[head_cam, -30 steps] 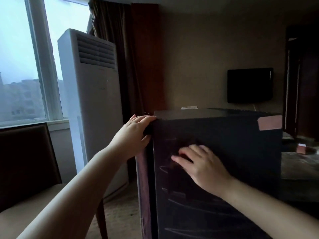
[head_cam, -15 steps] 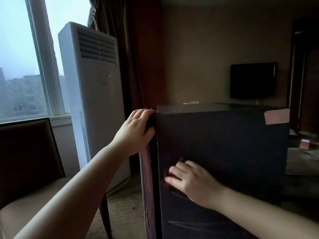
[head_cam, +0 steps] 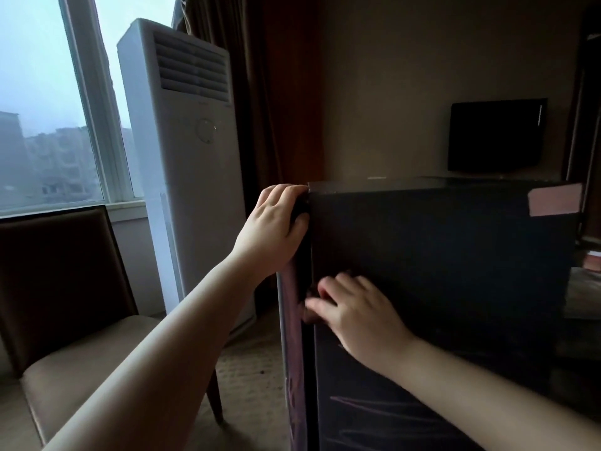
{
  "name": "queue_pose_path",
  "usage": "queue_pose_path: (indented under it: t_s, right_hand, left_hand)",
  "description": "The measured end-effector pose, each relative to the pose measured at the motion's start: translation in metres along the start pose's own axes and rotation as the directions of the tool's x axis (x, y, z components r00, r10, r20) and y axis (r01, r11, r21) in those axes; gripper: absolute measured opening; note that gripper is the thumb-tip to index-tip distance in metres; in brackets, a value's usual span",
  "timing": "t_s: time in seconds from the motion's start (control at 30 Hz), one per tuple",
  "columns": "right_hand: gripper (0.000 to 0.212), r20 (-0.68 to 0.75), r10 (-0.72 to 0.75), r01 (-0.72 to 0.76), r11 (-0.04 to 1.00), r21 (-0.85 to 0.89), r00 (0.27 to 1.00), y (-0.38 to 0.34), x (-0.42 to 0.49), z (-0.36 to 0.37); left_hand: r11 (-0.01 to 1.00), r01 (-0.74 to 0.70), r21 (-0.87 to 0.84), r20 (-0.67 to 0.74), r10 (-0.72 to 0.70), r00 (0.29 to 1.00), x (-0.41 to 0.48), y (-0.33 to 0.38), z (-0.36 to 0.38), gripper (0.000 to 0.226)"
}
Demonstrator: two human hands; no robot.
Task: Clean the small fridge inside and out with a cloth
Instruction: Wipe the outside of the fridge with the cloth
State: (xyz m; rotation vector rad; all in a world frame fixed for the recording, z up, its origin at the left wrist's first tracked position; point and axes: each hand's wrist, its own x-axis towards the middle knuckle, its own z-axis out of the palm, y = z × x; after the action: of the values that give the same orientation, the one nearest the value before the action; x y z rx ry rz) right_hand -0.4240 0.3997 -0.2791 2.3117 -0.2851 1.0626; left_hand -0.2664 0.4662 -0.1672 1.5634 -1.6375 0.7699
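Observation:
The small black fridge (head_cam: 439, 262) stands in front of me, its dark face turned toward the camera. My left hand (head_cam: 273, 229) grips its top left corner, fingers curled over the edge and thumb on the front. My right hand (head_cam: 354, 314) lies flat on the dark face near the left edge, fingers fairly straight and spread, pressing on it. Whether a dark cloth lies under that hand I cannot tell; the surface there is too dark. Pale wipe streaks (head_cam: 374, 405) show lower on the face.
A tall white standing air conditioner (head_cam: 185, 157) is just left of the fridge, in front of the window (head_cam: 48, 109). A brown padded chair (head_cam: 65, 320) sits at the lower left. A dark screen (head_cam: 496, 135) hangs on the far wall. A pink patch (head_cam: 553, 200) marks the fridge's top right corner.
My right hand has slid down and to the left across the fridge's face, reaching its left edge. The left hand has kept its hold on the top corner.

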Motion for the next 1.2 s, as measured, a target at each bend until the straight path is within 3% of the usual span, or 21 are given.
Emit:
queue_pose_path:
  t_s: [0.1,0.2,0.37,0.47,0.6,0.7,0.77,0.87,0.97,1.07,1.2]
  right_hand:
    - [0.041,0.059,-0.064,0.065,0.998,-0.006,0.996,-0.005,-0.022,0.004]
    - [0.042,0.019,-0.097,0.098,0.993,-0.062,0.995,0.009,-0.005,-0.012]
    - [0.031,-0.185,0.184,-0.186,0.982,0.005,0.965,0.046,0.058,-0.051]
    - [0.028,-0.226,0.193,-0.206,0.978,-0.038,0.955,0.035,0.063,-0.043]
    - [0.038,0.019,-0.045,0.047,0.993,-0.11,0.999,-0.006,0.015,-0.004]
    - [0.04,0.077,-0.115,0.122,0.987,-0.105,0.99,-0.009,-0.009,0.004]
    - [0.043,0.027,-0.112,0.115,0.986,-0.121,0.993,0.003,0.006,-0.005]
    - [0.03,-0.153,0.041,-0.059,0.992,-0.115,0.987,0.029,0.053,-0.033]
    - [0.027,-0.174,0.165,-0.181,0.98,-0.081,0.971,0.041,0.084,-0.05]
    - [0.028,-0.154,0.103,-0.122,0.985,-0.122,0.983,0.028,0.069,-0.037]
    - [0.04,0.019,-0.025,0.027,0.994,-0.101,1.0,0.0,0.007,-0.004]
  left_hand:
    - [1.0,0.003,-0.005,-0.003,-0.003,1.0,-0.001,0.0,0.001,0.048]
    - [1.0,-0.009,-0.023,-0.022,0.009,1.0,-0.002,-0.002,0.002,0.045]
    - [0.999,-0.021,-0.048,-0.086,0.017,0.996,0.0,-0.006,0.007,0.042]
    - [0.998,-0.032,-0.048,-0.114,0.026,0.993,0.0,-0.006,0.01,0.04]
    - [0.998,-0.024,-0.065,-0.148,0.014,0.989,-0.001,-0.005,0.013,0.036]
    - [0.997,-0.015,-0.071,-0.14,0.005,0.99,-0.001,-0.004,0.013,0.036]
    - [0.997,-0.01,-0.07,-0.146,0.0,0.989,-0.001,-0.004,0.013,0.036]
    - [0.997,-0.027,-0.076,-0.159,0.014,0.987,0.0,-0.004,0.012,0.042]
    - [0.997,-0.024,-0.068,-0.162,0.013,0.987,0.0,-0.005,0.011,0.038]
    - [0.997,-0.021,-0.068,-0.165,0.009,0.986,0.0,-0.004,0.011,0.04]
    - [0.997,-0.008,-0.073,-0.155,-0.003,0.988,-0.001,-0.002,0.009,0.037]
